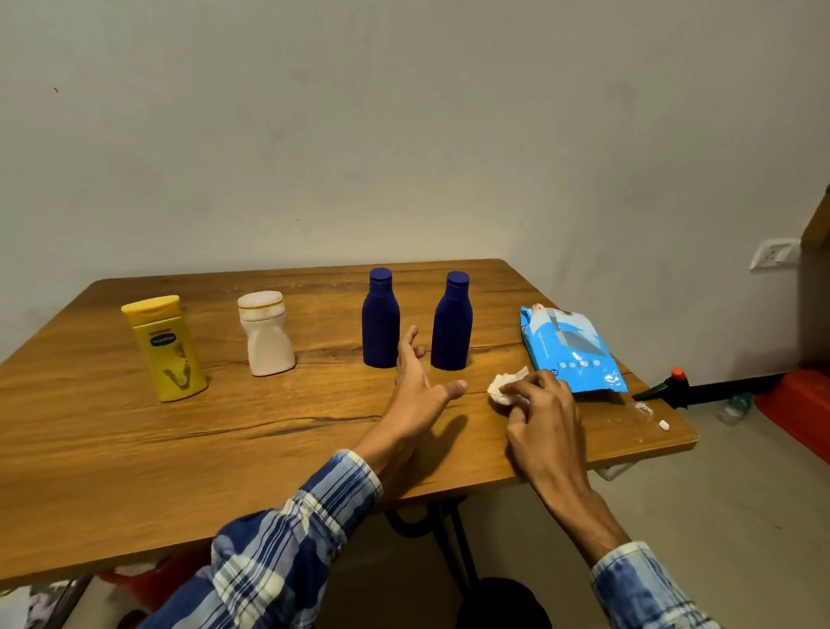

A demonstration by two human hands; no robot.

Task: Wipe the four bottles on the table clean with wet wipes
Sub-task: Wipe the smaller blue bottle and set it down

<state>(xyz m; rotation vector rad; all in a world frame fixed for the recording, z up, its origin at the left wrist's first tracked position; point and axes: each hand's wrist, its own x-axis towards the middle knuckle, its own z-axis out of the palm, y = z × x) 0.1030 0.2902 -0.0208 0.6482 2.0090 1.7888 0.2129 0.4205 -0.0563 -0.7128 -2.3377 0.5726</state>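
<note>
Reaching with my left hand [417, 388], fingers spread and empty, risks toppling the two blue bottles [381, 319] while my right hand [541, 411] pinches the wipe [503, 387].

Wall socket [775, 253] mounted right of worktop [99, 439]. Red container [818, 416] on floor. Small white fragment [663, 424] near worktop's right edge.

yellow bottle [167, 347]: dark oval label with a brand word, too blurred to read, large "V"-shaped mark below | wet wipes pack [571, 353]: white print and round icons, unreadable | other bottles: no readable text
</note>
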